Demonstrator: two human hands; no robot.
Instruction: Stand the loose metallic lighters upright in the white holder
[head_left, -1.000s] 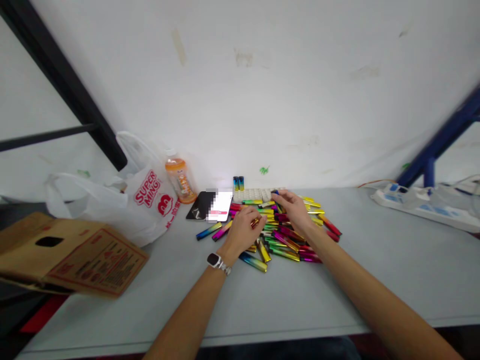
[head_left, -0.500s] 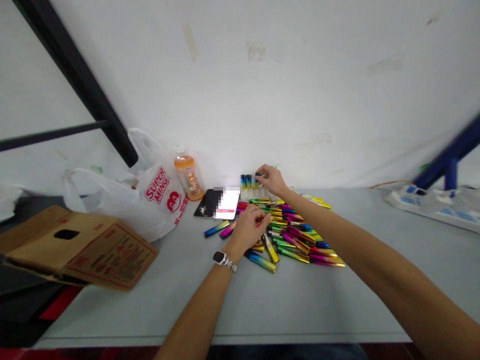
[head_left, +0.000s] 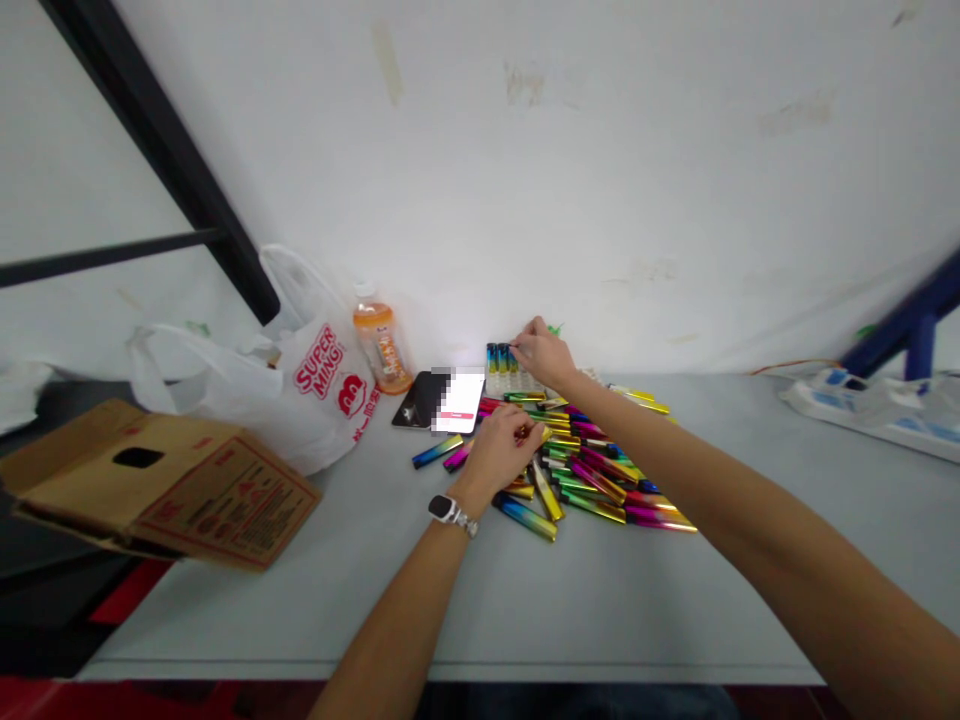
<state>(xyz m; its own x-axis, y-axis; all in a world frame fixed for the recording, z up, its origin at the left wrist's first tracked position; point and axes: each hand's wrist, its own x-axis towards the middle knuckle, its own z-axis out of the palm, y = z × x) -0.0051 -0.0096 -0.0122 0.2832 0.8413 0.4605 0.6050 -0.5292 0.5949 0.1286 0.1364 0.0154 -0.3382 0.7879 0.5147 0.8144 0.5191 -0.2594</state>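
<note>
Right hand [head_left: 541, 355] pinches a stick upright in the white tray [head_left: 517, 382] — left hand [head_left: 504, 450] grips another from the pile [head_left: 592, 470].

Right hand [head_left: 541, 355] stretched far forward, fingers seemingly pinched; left hand [head_left: 502, 450] curled, knuckles up.

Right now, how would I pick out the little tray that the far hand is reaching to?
Start at the white wall behind the grey table, then find the orange bottle and the phones to its right. Just right of those, at the wall's foot, sits the pale tray: the sticks in it stand upright, while the pile of colourful sticks lies flat.
</note>
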